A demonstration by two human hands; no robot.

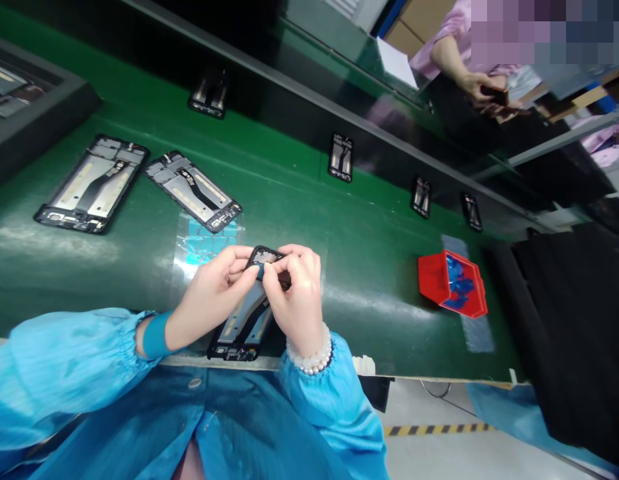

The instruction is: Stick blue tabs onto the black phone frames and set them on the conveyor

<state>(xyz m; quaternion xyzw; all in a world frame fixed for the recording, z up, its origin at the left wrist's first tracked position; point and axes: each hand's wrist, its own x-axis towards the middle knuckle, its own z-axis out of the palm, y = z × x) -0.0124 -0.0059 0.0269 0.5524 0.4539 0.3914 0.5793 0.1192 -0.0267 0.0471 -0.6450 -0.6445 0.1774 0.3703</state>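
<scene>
An opened phone [245, 321], its inside facing up, lies at the table's front edge under both hands. My left hand [216, 283] is closed at the phone's far left corner, its thumb on top. My right hand [296, 290] pinches thumb and finger together over the phone's far end. A small blue piece of film [260, 270] shows between the thumbs, partly hidden by them. Just beyond my left hand is a clear sheet of blue stickers [209, 237]. Two more opened phones, one tilted [196, 190] and one larger-looking [94, 183], lie further left.
A red bin [434, 280] with blue film scraps [459, 283] stands on the right. Several opened phones, among them one mid-table [341, 158], lie along the far side. A black foam tray [44, 127] is at left. Across the partition, another person's hands [489, 97] hold something.
</scene>
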